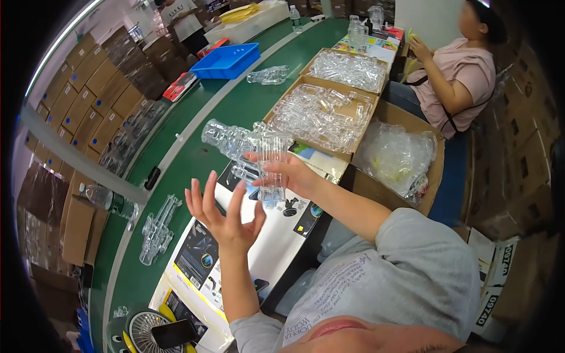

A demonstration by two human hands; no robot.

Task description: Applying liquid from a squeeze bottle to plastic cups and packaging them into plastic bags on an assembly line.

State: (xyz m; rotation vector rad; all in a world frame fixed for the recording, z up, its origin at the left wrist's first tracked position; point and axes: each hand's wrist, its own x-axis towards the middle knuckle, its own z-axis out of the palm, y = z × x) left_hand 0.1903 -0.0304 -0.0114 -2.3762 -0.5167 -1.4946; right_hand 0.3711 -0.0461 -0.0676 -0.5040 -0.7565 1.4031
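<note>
In front of me my right hand (289, 175) grips a clear plastic assembly (272, 154) made of ribbed tubes, its fingers wrapped round the upright part. A wider, rounded section of it points to the far left. Beside and below it my left hand (226, 215) is raised with its fingers spread and holds nothing. Another clear plastic assembly (158, 230) of similar look lies on the green table (194, 154) to the left. A third clear piece (268, 75) rests farther back. Under my hands lies a flat printed carton sheet (200, 250).
Two open cartons of clear parts (321, 117) stand right of centre, by a box of plastic bags (397, 156). A blue tray (226, 60), a water bottle (109, 200) and a fan with a phone (175, 334) are also on the table. A co-worker (456, 76) sits at the right.
</note>
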